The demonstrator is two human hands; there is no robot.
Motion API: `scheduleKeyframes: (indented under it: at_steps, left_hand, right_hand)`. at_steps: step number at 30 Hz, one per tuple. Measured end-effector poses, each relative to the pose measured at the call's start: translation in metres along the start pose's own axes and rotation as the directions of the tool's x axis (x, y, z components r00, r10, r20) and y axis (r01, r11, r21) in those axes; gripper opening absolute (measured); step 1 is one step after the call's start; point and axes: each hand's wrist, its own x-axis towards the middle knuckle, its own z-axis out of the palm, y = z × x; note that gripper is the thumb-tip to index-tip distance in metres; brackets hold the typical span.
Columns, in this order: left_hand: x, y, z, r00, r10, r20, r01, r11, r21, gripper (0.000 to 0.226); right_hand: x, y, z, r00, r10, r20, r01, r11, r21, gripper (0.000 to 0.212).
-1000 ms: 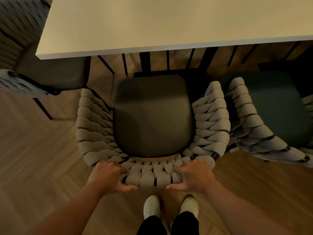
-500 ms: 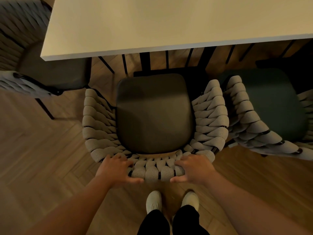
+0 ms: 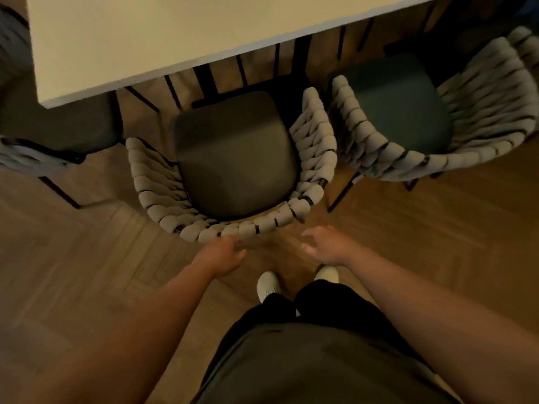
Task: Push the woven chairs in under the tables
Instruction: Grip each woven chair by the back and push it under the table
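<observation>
Both hands are now lifted off the back of the middle woven chair, which was gripped by them half a second ago. A wooden floor is seen under everything. The pale table is spread across the top. The middle woven chair is placed at the table's near edge, with most of its dark seat left out in the open. A second woven chair is set just beside it on the right. A third chair is tucked partly under the table's left corner. The left hand is kept just by the middle chair's back rim, fingers loosely bent, with nothing held; whether it touches cannot be told. The right hand is held open and apart from the chair, fingers spread. Two white shoes are seen below the hands.
</observation>
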Motion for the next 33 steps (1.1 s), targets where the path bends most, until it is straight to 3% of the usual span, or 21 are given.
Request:
scheduleKeyframes:
  at_steps: [6, 14, 24, 33]
  left_hand:
    - [0.002, 0.065, 0.0, 0.991, 0.094, 0.1, -0.097, 0.995, 0.026, 0.037]
    - [0.024, 0.194, 0.021, 0.971, 0.178, 0.16, -0.197, 0.974, 0.112, 0.033]
    - [0.039, 0.387, 0.09, 0.973, 0.178, 0.144, -0.192, 0.978, 0.083, 0.032]
    - [0.091, 0.494, 0.075, 0.976, 0.208, 0.067, -0.21, 0.978, 0.016, 0.034]
  right_hand:
    - [-0.054, 0.075, 0.018, 0.97, 0.229, -0.076, -0.213, 0.96, 0.182, 0.048]
    - [-0.111, 0.188, 0.004, 0.943, 0.299, -0.143, -0.224, 0.893, 0.39, 0.043]
    - [-0.185, 0.379, -0.042, 0.946, 0.299, -0.129, -0.239, 0.906, 0.35, 0.048]
    - [-0.169, 0.45, -0.146, 0.965, 0.207, -0.158, -0.164, 0.955, 0.248, 0.043]
